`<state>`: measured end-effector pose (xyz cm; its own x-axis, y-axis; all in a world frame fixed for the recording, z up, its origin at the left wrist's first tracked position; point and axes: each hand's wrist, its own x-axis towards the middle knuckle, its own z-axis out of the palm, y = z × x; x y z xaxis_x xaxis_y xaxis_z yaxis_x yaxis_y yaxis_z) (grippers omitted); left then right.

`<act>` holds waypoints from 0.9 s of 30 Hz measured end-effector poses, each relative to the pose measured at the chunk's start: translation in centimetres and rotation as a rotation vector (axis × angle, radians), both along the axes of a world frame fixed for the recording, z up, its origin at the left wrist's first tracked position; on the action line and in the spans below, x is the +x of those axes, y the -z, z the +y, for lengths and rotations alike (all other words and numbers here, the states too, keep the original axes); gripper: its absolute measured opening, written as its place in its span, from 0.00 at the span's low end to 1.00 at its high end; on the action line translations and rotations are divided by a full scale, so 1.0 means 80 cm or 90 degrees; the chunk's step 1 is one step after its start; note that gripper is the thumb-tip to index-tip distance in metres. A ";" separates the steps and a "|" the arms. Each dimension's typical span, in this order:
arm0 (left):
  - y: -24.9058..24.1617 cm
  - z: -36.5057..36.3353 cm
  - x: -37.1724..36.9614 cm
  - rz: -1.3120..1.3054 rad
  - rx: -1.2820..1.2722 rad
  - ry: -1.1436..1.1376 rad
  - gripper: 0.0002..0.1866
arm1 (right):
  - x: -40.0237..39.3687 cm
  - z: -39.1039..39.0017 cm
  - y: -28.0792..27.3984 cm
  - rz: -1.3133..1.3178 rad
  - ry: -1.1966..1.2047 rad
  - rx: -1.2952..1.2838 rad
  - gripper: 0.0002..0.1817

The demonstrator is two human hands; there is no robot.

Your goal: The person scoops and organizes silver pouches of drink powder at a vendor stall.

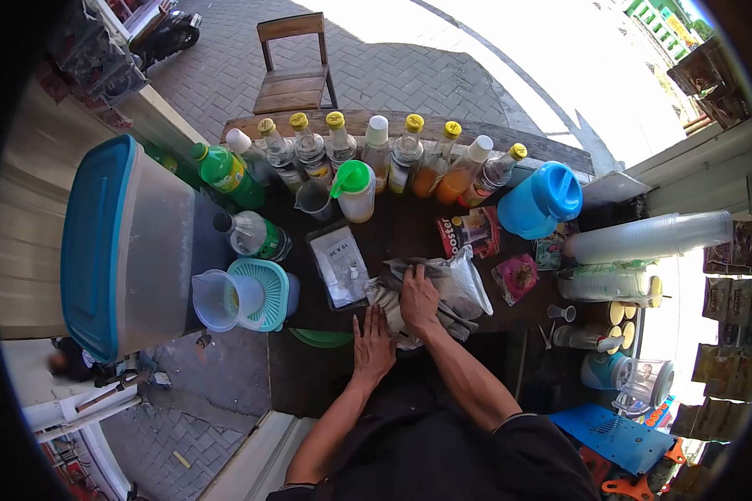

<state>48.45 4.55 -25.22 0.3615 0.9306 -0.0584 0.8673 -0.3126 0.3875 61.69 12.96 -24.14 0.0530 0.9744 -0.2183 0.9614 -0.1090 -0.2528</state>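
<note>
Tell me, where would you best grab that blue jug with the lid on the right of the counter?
Probably by the blue jug's body from its near side; it stands upright with bottles crowding behind, and no handle shows clearly from above.

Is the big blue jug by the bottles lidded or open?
Lidded: the blue jug shows a closed blue lid with its handle across the top.

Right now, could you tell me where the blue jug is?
In the head view, the blue jug stands at the counter's far right, beside the last yellow-capped bottle and behind the red packet.
</note>
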 end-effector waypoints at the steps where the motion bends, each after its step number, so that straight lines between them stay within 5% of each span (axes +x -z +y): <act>1: -0.002 0.001 -0.001 0.004 -0.018 0.001 0.36 | -0.017 -0.009 0.000 0.007 0.004 0.015 0.22; 5: -0.015 0.013 0.001 0.066 -0.210 0.032 0.39 | -0.025 -0.033 0.003 0.008 -0.079 0.050 0.18; 7: -0.004 0.004 -0.005 -0.027 -0.058 0.000 0.40 | 0.000 -0.013 -0.003 -0.001 -0.049 0.001 0.26; 12: -0.008 0.009 0.000 0.041 -0.028 0.031 0.42 | -0.042 -0.009 -0.002 0.032 0.054 -0.022 0.27; 14: -0.008 0.003 -0.003 0.079 -0.064 0.054 0.43 | -0.074 -0.036 -0.004 0.070 -0.113 0.073 0.19; 20: 0.000 0.001 0.000 0.053 -0.039 0.036 0.47 | -0.014 0.046 0.006 0.028 -0.040 0.045 0.16; 26: -0.032 0.045 0.007 -0.077 -0.142 -0.066 0.29 | 0.099 0.051 -0.095 0.111 0.185 0.091 0.23; 27: -0.027 0.062 0.009 -0.121 0.036 -0.076 0.22 | 0.106 0.032 -0.113 0.085 0.234 0.080 0.27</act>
<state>49.14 9.52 -23.06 0.2478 0.9673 0.0543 0.8127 -0.2380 0.5318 70.14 15.54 -15.09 0.3823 0.9152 -0.1276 0.8220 -0.3999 -0.4055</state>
